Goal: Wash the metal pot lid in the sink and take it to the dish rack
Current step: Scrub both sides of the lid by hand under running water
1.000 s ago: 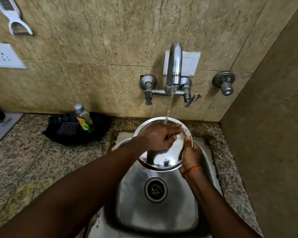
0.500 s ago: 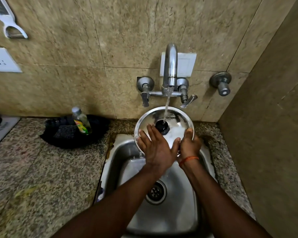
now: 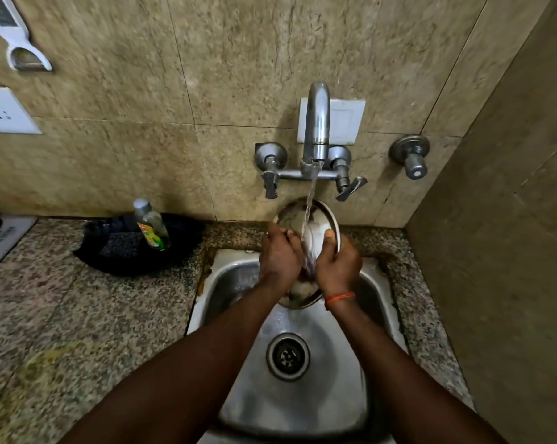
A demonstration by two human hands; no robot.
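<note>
The round metal pot lid (image 3: 318, 219) stands tilted almost on edge above the back of the steel sink (image 3: 334, 373). Water from the wall tap (image 3: 315, 129) runs onto its upper part. My left hand (image 3: 278, 257) lies against the lid's left side. My right hand (image 3: 338, 265) grips its right rim, thumb on the face. Both hands cover the lid's middle, so only its top and a piece of the bottom rim show. The dish rack is out of sight.
A dish-soap bottle (image 3: 152, 225) stands in a black tray (image 3: 132, 248) with a scrub pad on the granite counter (image 3: 78, 315), left of the sink. A tiled wall (image 3: 511, 251) closes the right side. A spare valve (image 3: 410, 155) juts from the back wall.
The lid has turned from facing me, knob in view, to nearly edge-on under the stream. My left hand has slid from its front to its left side. The camera has tipped down slightly.
</note>
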